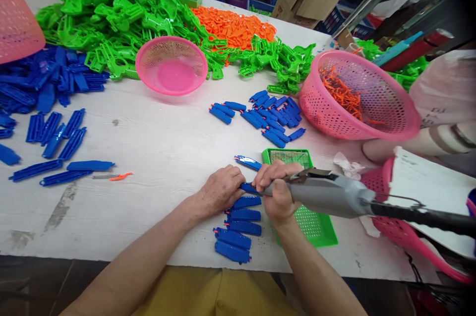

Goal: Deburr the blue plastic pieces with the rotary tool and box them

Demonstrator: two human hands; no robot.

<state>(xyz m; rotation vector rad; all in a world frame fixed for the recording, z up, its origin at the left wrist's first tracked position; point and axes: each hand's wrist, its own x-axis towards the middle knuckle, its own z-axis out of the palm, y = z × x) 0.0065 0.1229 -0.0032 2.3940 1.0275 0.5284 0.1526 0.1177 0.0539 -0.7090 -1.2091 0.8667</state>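
My left hand (220, 188) presses down on a small blue plastic part (248, 188) on the white table. My right hand (277, 189) grips a grey electric screwdriver (327, 193), its tip at that same part. Below the hands lies a row of several assembled blue parts (238, 229). One more blue part (248, 161) lies just above my hands. A green mesh tray (316, 226) sits under my right hand.
A heap of blue parts (273, 117) lies beyond the hands. A pink basket with orange pieces (359, 97) stands at right, an empty pink basket (171, 64) at centre. Green parts (111, 13), orange parts (234, 26) and more blue parts (40, 88) cover the far and left table. Another person's arm (427, 137) rests at right.
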